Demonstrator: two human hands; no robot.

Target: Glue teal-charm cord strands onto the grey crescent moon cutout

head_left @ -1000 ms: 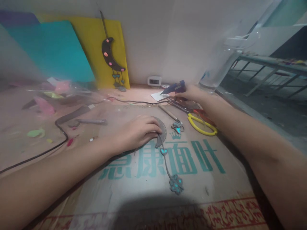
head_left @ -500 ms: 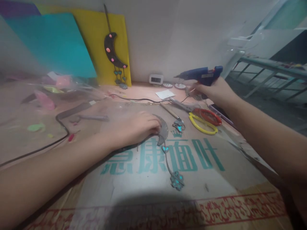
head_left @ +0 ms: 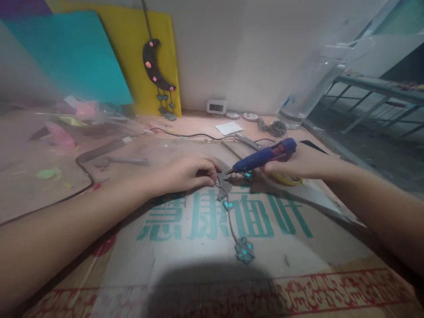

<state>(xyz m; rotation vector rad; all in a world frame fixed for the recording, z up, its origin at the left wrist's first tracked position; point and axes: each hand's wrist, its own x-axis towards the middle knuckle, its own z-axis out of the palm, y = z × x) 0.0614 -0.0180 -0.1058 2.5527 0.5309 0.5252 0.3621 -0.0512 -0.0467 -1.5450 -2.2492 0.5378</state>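
My right hand is wrapped round a blue glue gun, whose nozzle points left, just over a grey crescent lying on the printed cardboard. My left hand covers the crescent's left part, thumb and fingers pinching the thin grey cord at its edge. From the crescent the cord runs down past a small heart with a turquoise centre to a grey flower with turquoise spots. Another turquoise-centred piece lies partly hidden behind the glue gun.
Scissors with yellow handles lie under my right hand. Farther back are a white digital clock, a white card and a ball of cord. A decorated dark crescent hangs before a yellow board. A black cable crosses the left side.
My right hand has brought the glue gun down and left from the back of the table to the crescent. My left thumb and fingers have shifted and now pinch the cord.
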